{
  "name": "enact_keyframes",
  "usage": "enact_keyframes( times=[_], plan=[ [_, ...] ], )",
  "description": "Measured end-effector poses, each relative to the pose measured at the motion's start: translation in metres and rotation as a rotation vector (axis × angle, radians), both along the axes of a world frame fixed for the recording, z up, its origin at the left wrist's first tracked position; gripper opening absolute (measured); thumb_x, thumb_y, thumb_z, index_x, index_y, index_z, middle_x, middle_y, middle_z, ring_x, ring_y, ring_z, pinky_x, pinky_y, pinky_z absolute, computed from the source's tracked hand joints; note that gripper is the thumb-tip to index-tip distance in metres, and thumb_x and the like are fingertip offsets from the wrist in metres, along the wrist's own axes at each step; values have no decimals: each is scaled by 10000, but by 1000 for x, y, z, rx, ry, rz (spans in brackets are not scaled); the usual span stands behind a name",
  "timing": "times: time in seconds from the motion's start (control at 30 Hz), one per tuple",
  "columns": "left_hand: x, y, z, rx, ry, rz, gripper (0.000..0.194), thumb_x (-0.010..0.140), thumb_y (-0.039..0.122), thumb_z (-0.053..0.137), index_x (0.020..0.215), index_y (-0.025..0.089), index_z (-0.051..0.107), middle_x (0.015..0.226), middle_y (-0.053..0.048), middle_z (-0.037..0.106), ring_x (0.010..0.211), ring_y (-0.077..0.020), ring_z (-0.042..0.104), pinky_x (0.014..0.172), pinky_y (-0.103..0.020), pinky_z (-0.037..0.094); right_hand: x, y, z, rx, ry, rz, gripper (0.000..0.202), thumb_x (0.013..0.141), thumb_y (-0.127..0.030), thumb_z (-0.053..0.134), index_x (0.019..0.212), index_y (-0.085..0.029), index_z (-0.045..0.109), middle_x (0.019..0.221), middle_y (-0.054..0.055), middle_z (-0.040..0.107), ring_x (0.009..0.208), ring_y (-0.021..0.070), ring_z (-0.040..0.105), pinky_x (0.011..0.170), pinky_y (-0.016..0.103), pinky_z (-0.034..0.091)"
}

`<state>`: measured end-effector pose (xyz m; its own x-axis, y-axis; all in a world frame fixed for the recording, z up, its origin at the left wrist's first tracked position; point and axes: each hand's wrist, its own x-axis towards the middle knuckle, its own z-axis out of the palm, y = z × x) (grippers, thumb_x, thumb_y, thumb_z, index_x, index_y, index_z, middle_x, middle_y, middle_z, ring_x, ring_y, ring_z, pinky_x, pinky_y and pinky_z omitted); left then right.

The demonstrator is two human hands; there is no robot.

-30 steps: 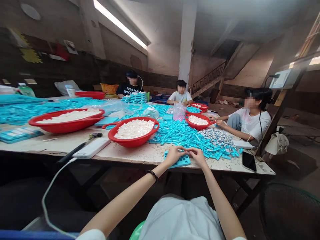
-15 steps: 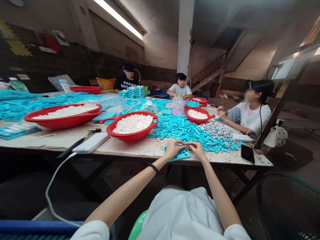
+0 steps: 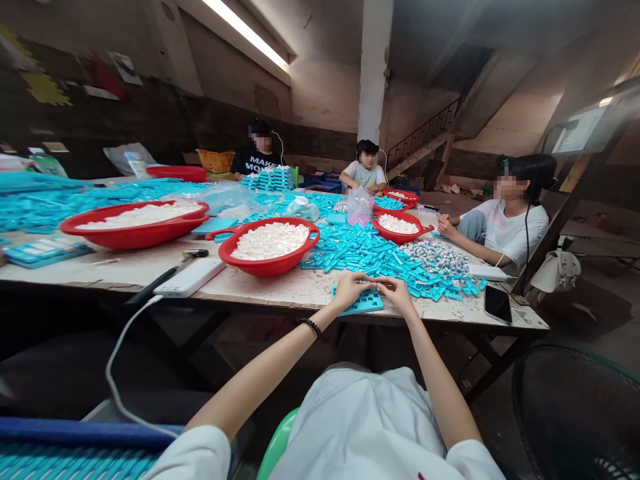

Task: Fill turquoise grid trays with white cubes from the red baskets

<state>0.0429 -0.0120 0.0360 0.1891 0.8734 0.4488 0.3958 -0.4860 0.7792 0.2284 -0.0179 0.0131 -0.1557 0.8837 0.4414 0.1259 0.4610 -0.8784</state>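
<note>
Head view: left hand and right hand meet, fingers bent inward, fingertips nearly closed together; can't tell what, if anything, is pinched, too small. Blue holed tray lies under them at the near edge of the tabletop. Loose blue pieces heap just beyond. Red basket of white pieces sits left of the hands, phone well right.
</note>
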Motion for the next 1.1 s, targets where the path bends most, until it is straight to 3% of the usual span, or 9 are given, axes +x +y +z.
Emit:
enact_keyframes(
  times=[0.3,0.47,0.57,0.7,0.87,0.97,1.1],
  plan=[
    [0,4,-2,-44,-55,-46,252,796,440,722,833,207,810,852,-53,799,827,-238,719,794,-327,517,0,-1,3,-58,67,64,345,784,-486,752,992,-210,752,1033,76,771,993,276,732,938,433,579],
    [2,4,-3,-72,-84,-75,321,820,478,697,905,189,808,925,-79,800,908,-267,727,840,-358,549,0,2,0,-65,68,50,446,750,-487,779,1097,-215,714,991,74,767,936,271,740,850,409,606],
    [-3,8,-2,-66,-132,-88,374,765,460,754,1011,179,780,1042,-98,784,992,-277,719,874,-367,567,0,3,-1,-25,41,-21,367,786,-494,744,1014,-206,735,1016,84,756,935,256,729,820,374,601],
    [-16,16,-1,-79,-56,-183,388,723,446,768,1002,177,761,1053,-97,773,1005,-275,712,842,-359,586,0,2,-1,-2,-23,-92,328,809,-503,718,930,-201,759,990,82,761,912,250,720,813,366,590],
    [-23,19,-2,-26,72,-208,292,811,387,630,984,189,755,1062,-89,760,1017,-260,694,853,-360,576,-1,-1,1,18,-52,-96,315,796,-487,732,920,-202,779,964,76,770,852,241,717,794,362,587],
    [-23,17,1,76,207,-161,251,846,313,557,957,208,757,1002,-73,766,986,-247,690,1022,-428,497,-2,-5,4,49,-65,-76,295,793,-485,739,904,-216,791,942,71,771,840,240,713,776,358,595],
    [-24,7,7,186,297,-146,238,863,270,543,994,235,739,1025,-50,765,1030,-240,678,1207,-474,284,-3,-7,5,87,-100,-47,298,804,-494,730,909,-225,804,942,73,764,822,227,701,753,347,601]
  ],
)
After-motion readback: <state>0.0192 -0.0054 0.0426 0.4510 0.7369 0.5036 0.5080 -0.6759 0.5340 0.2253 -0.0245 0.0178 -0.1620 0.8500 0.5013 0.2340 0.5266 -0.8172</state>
